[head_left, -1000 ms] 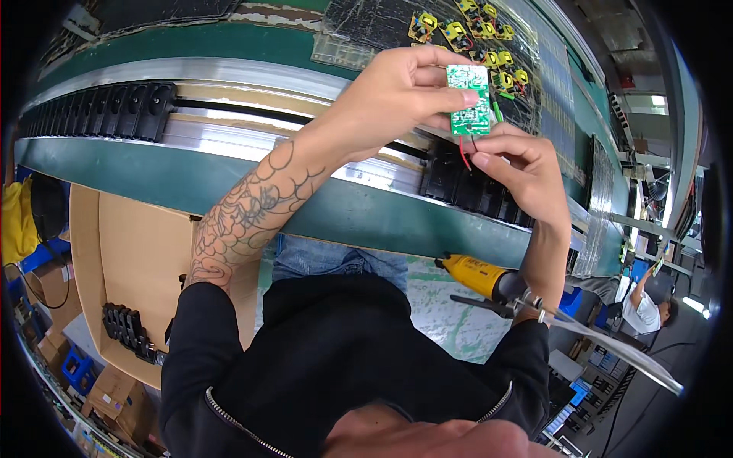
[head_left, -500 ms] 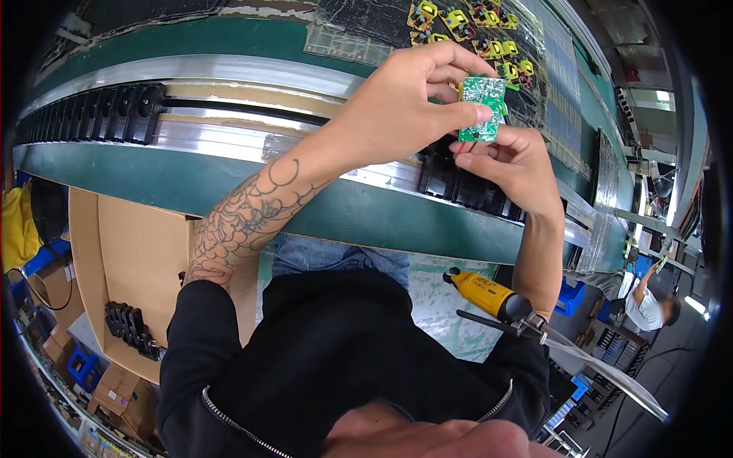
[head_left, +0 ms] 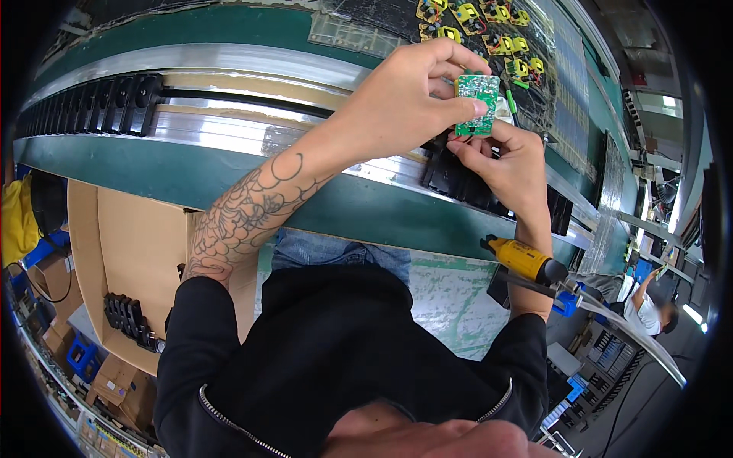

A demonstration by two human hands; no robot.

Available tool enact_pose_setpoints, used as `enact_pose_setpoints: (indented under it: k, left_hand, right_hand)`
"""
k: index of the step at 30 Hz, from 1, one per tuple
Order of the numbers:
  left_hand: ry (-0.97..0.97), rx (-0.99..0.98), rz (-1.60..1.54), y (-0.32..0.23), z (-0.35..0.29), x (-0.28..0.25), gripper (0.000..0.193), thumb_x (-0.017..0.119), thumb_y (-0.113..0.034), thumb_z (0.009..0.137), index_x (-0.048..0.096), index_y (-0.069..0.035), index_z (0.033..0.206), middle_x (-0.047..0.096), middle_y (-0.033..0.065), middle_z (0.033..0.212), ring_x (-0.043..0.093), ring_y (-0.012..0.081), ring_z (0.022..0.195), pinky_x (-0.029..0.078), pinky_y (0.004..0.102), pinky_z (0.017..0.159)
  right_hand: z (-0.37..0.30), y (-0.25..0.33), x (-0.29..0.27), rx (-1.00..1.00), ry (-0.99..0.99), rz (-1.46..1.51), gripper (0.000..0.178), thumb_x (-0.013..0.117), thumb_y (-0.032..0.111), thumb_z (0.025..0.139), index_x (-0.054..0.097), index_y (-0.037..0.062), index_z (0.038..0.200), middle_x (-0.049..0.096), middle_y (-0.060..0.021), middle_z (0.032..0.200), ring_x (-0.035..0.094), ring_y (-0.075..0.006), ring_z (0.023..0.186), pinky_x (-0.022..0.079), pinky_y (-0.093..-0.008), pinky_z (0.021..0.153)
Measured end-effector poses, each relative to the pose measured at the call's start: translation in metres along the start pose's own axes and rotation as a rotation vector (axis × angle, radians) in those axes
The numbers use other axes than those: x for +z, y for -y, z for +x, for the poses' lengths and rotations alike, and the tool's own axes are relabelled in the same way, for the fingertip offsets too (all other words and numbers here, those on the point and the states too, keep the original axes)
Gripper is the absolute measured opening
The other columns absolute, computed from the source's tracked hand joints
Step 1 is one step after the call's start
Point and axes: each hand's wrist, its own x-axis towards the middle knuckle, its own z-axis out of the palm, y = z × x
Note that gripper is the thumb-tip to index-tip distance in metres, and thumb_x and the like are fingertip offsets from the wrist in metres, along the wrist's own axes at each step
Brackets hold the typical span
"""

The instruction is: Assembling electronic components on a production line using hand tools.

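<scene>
A small green circuit board (head_left: pixel 479 88) is held up above the conveyor rail, its soldered face toward me. My left hand (head_left: pixel 416 103) grips it, thumb across the soldered face and fingers behind. Just below the board's lower edge, my right hand (head_left: pixel 513 164) is closed in a pinch near a thin red wire. The fingers largely cover what they hold. Under my right hand, black plastic housings (head_left: pixel 450 172) sit in a row on the rail. A green slim tool (head_left: pixel 511 105) lies just beyond the board.
Several boards with yellow transformers (head_left: pixel 504 44) lie on the black mat at the far right. More black housings (head_left: pixel 99 107) line the rail at left. A yellow power screwdriver (head_left: pixel 523 261) hangs by my right forearm. A cardboard box (head_left: pixel 141 244) stands at left; another person (head_left: pixel 645 313) is at right.
Both hands and the board have shifted slightly left and up. The right fingers are closer to the board's lower edge. The yellow screwdriver has swung to the right and up.
</scene>
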Motion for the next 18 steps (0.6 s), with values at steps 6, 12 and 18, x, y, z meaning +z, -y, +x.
enact_pose_setpoints:
  k: [6,12,18]
  left_hand:
    - [-0.014,-0.012,0.028,-0.0013,-0.0014,-0.0001,0.035,0.071,-0.002,0.089,0.061,0.002,0.122,0.069,0.0139,0.105,0.069,0.0151,0.089,0.057,0.0233,0.076]
    - [-0.003,0.0,0.094,-0.0026,-0.0048,-0.004,0.034,0.072,-0.002,0.088,0.062,0.001,0.12,0.069,0.0131,0.103,0.069,0.0143,0.088,0.057,0.0224,0.075]
    - [0.044,0.048,0.197,-0.0033,-0.0076,-0.0069,0.033,0.075,-0.003,0.086,0.064,0.001,0.117,0.07,0.0112,0.099,0.069,0.0127,0.085,0.056,0.0206,0.074]
  right_hand:
    - [0.0007,0.0008,-0.0001,-0.032,0.008,-0.024,0.003,0.077,0.003,0.078,0.075,0.0018,0.079,0.058,0.0037,0.061,0.041,-0.0054,0.056,0.034,-0.0197,0.051]
    - [0.0002,0.0022,0.0016,-0.084,-0.004,-0.086,0.004,0.077,0.002,0.077,0.074,0.0001,0.079,0.059,0.0022,0.062,0.043,-0.0068,0.056,0.036,-0.0209,0.051]
    - [-0.0058,-0.0029,-0.0053,-0.26,0.006,-0.339,0.008,0.076,0.0,0.075,0.073,-0.0023,0.082,0.061,0.0002,0.065,0.045,-0.0096,0.057,0.037,-0.0228,0.053]
